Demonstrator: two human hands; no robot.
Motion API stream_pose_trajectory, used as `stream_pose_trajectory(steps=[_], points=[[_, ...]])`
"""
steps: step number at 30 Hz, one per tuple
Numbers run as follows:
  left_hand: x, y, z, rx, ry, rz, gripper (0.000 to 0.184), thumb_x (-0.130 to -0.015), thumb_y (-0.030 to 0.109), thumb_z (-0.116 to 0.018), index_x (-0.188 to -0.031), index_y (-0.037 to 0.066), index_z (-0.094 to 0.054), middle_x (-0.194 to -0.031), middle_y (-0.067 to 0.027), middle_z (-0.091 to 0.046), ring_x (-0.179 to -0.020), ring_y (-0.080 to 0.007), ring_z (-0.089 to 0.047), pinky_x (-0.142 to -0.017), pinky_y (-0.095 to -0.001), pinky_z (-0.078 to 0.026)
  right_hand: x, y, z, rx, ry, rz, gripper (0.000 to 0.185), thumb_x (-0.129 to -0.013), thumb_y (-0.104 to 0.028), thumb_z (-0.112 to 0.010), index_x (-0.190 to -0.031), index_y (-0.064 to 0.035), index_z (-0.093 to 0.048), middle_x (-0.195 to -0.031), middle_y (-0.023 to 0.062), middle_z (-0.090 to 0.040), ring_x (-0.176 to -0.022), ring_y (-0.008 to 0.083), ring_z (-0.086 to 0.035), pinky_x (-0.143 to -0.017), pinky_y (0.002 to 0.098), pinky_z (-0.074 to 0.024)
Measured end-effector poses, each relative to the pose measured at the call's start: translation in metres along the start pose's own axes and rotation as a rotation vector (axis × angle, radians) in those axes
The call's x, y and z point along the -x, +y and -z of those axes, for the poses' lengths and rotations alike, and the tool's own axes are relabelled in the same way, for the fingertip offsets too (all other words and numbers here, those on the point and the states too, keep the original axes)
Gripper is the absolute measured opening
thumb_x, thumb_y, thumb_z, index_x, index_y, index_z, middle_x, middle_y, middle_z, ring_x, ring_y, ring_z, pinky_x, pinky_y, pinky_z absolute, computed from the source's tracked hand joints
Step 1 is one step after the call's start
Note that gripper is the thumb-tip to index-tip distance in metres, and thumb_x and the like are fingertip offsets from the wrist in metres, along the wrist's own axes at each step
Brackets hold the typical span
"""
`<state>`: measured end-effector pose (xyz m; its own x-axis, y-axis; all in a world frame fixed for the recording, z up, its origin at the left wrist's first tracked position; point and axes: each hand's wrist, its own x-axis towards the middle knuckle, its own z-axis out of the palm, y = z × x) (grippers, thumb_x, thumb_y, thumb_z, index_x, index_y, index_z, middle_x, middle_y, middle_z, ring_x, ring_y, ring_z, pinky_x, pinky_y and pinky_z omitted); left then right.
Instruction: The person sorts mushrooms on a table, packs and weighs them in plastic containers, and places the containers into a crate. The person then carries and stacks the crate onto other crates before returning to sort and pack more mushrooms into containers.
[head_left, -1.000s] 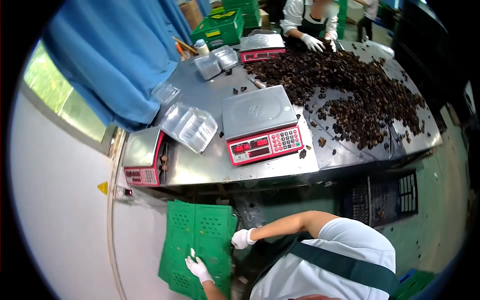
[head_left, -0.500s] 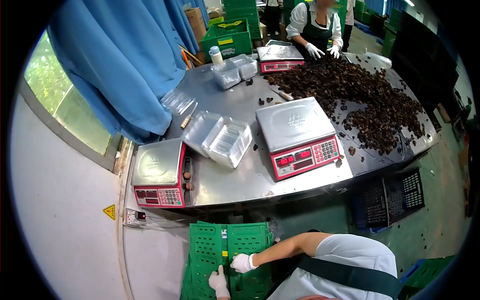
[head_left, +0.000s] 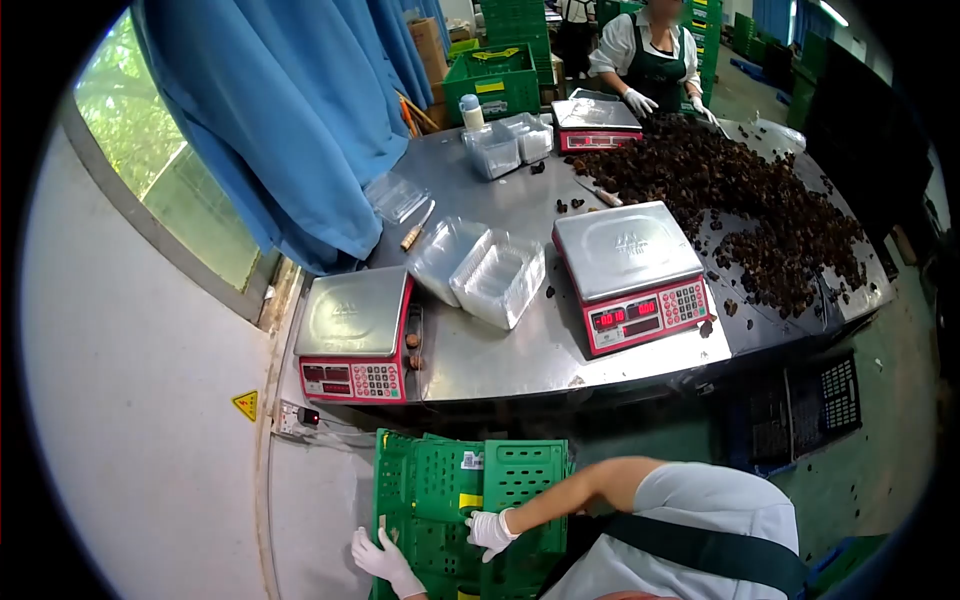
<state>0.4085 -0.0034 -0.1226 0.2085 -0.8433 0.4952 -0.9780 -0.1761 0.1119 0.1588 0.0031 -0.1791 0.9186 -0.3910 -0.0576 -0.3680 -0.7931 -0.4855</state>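
Note:
Below the table's front edge is a green folding crate (head_left: 449, 485), partly unfolded. Its left side wall stands raised, while a perforated panel lies over its right part. My left hand (head_left: 385, 562), in a white glove, is at the outer edge of the left wall with its fingers apart. White-gloved too, my right hand (head_left: 490, 532) has its fingers curled over the edge of the right panel (head_left: 525, 472), beside a yellow tab (head_left: 470, 502). The crate's near end is cut off by the frame.
On the metal table (head_left: 480, 372) are a left scale (head_left: 350, 315), a middle scale (head_left: 628, 250), clear plastic trays (head_left: 500, 278), and a heap of dark dried pieces (head_left: 740, 190). Across it stands a co-worker (head_left: 655, 60). Dark crates (head_left: 825, 395) sit on the floor at right.
The crate's left wall has come up and its inside now shows. My left hand has moved left from the crate's top to that wall; my right hand stays near the middle edge.

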Motion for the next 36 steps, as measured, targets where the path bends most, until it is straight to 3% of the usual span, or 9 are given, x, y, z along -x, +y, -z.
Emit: stream_pose_trajectory(steps=[4,7,9,12,17,18,22,25,36], points=[[0.033,0.025,0.034,0.129,-0.053,-0.426,0.023,-0.087,0.015,-0.056,-0.106,0.002,-0.058,-0.109,-0.0161,-0.057,-0.099,-0.0342,-0.055,-0.082,-0.0449,-0.044,0.03,-0.027,0.047,-0.015,-0.165,0.121,0.048,-0.071,-0.047,-0.067,-0.076,0.0009,-0.07,-0.071,0.0215,-0.065,-0.07,0.0384,-0.064,-0.065,0.0454,-0.0516],[0.081,0.065,0.048,0.283,-0.666,-0.326,0.024,-0.076,0.005,-0.059,-0.1,0.002,-0.058,-0.108,-0.0207,-0.056,-0.093,-0.0401,-0.054,-0.077,-0.0478,-0.044,0.033,-0.026,0.083,-0.356,-1.059,0.024,0.044,-0.086,-0.043,-0.06,-0.086,-0.0002,-0.071,-0.087,0.0177,-0.07,-0.078,0.0293,-0.068,-0.07,0.0359,-0.0561],[0.156,0.059,0.021,0.43,-0.322,-0.575,0.035,-0.071,0.025,-0.07,-0.097,0.006,-0.058,-0.104,-0.0184,-0.057,-0.098,-0.0355,-0.056,-0.078,-0.05,-0.045,0.028,-0.02,0.082,-0.438,-1.193,-0.032,0.043,-0.089,-0.041,-0.056,-0.09,-0.0006,-0.071,-0.092,0.0167,-0.069,-0.081,0.0273,-0.068,-0.072,0.0339,-0.0563],[0.25,0.037,-0.023,0.417,-0.629,-0.648,0.03,-0.076,0.031,-0.068,-0.092,0.008,-0.06,-0.103,-0.0159,-0.057,-0.1,-0.0329,-0.056,-0.079,-0.0514,-0.045,0.002,0.014,0.031,-0.515,-1.356,-0.188,0.044,-0.083,-0.044,-0.064,-0.098,-0.0025,-0.069,-0.098,0.014,-0.069,-0.086,0.0261,-0.068,-0.073,0.0338,-0.0556],[0.35,-0.027,-0.09,-0.193,-0.058,-0.861,0.05,-0.092,0.038,-0.048,-0.129,0.006,-0.049,-0.15,-0.013,-0.028,-0.135,-0.0305,-0.031,-0.104,-0.0547,-0.028,-0.019,0.044,-0.015,-0.015,-0.65,-0.137,0.04,-0.077,-0.042,-0.069,-0.091,-0.0047,-0.071,-0.092,0.0149,-0.07,-0.081,0.0286,-0.068,-0.069,0.0387,-0.0547],[0.343,-0.03,-0.084,-0.038,-0.007,-0.9,0.039,-0.092,0.037,-0.048,-0.11,0.004,-0.061,-0.131,-0.0169,-0.051,-0.116,-0.0341,-0.051,-0.095,-0.051,-0.039,-0.021,0.046,-0.022,0.075,-0.507,-0.121,0.039,-0.076,-0.042,-0.07,-0.089,-0.0052,-0.072,-0.09,0.0151,-0.07,-0.08,0.0291,-0.068,-0.068,0.0397,-0.0546],[0.252,0.047,0.017,0.053,-0.708,-0.592,0.02,-0.081,0.026,-0.065,-0.087,0.007,-0.062,-0.098,-0.0133,-0.059,-0.095,-0.031,-0.058,-0.078,-0.0455,-0.047,-0.006,0.046,-0.049,-0.028,-0.327,-0.315,0.026,-0.07,-0.03,-0.068,-0.082,-0.0067,-0.071,-0.083,0.0138,-0.069,-0.08,0.0314,-0.067,-0.068,0.0416,-0.0534],[0.264,0.017,-0.028,0.028,-1.306,-0.499,0.036,-0.092,0.035,-0.047,-0.093,0.004,-0.064,-0.101,-0.0179,-0.064,-0.089,-0.0375,-0.061,-0.081,-0.0471,-0.046,0.0,0.035,-0.04,-0.071,-0.253,-0.36,0.024,-0.067,-0.025,-0.065,-0.079,-0.0057,-0.07,-0.08,0.0142,-0.068,-0.078,0.0324,-0.066,-0.067,0.0414,-0.0535],[0.21,0.026,0.041,0.026,-0.807,-0.289,0.036,-0.09,0.038,-0.052,-0.091,0.005,-0.065,-0.098,-0.0197,-0.064,-0.088,-0.0368,-0.061,-0.078,-0.0454,-0.047,0.089,0.116,0.166,0.057,0.265,-0.622,0.032,-0.059,-0.036,-0.065,-0.065,-0.005,-0.066,-0.061,0.0162,-0.062,-0.058,0.0352,-0.062,-0.053,0.0442,-0.0503]])
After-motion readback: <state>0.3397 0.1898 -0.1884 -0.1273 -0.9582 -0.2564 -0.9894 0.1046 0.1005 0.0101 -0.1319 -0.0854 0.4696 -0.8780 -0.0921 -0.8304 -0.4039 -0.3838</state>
